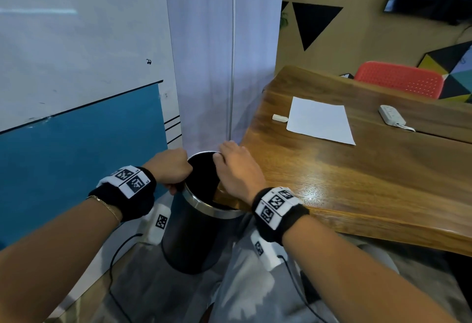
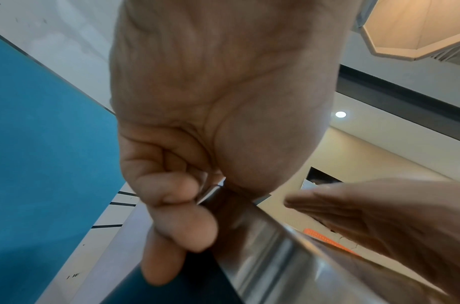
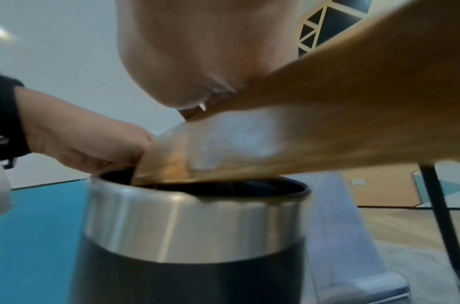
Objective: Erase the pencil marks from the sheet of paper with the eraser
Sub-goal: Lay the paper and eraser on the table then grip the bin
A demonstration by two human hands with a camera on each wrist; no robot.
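A: Left hand point(image 1: 170, 168) grips the bin point(image 1: 201, 210) rim; right hand point(image 1: 236, 169) lies flat-fingered at the desk point(image 1: 357, 182) edge.

B: Eraser point(image 1: 280, 117) sits at nine o'clock of the paper point(image 1: 320, 120). Best hold the bin snug under the edge.

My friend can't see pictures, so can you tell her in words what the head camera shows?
Two hands are at a black bin held against the corner of a wooden table: the left hand grips its silver rim, the right hand rests at the table's edge above it. Farther back on the table lie a white sheet of paper and a white eraser beside it.
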